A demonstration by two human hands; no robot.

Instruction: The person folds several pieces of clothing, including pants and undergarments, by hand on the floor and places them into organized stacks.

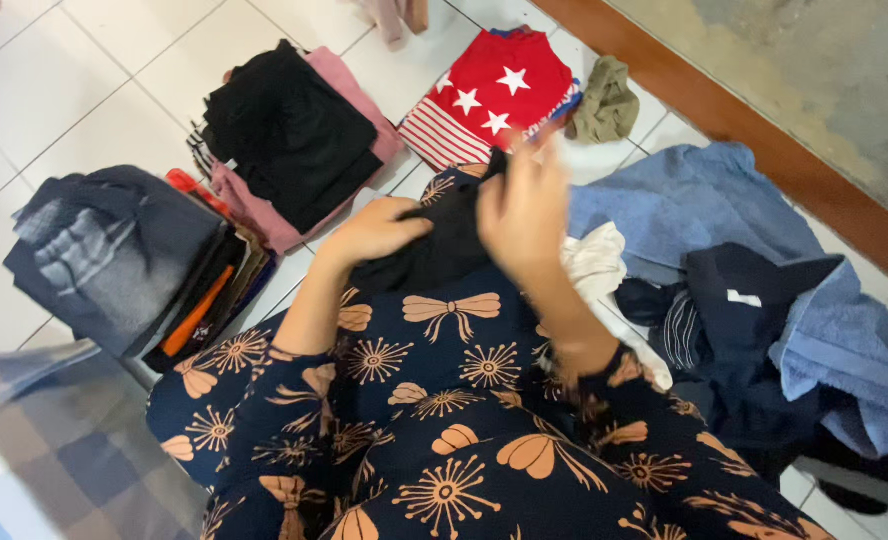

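We are gripping a black garment (442, 245) over our lap, left hand (376, 230) clenching its 9 o'clock edge, right hand (524, 215) grasping its 3 o'clock edge; a red starred shirt (489, 95) is lying at 12 o'clock.

White tiled floor (114, 60) bears folded clothes stacks (284, 140) (unsorted laundry pile (744, 290) alongside).

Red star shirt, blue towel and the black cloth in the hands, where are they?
red star shirt (494, 90), head view, on its starred middle
blue towel (694, 200), head view, on its upper fold
black cloth (434, 250), head view, between both hands
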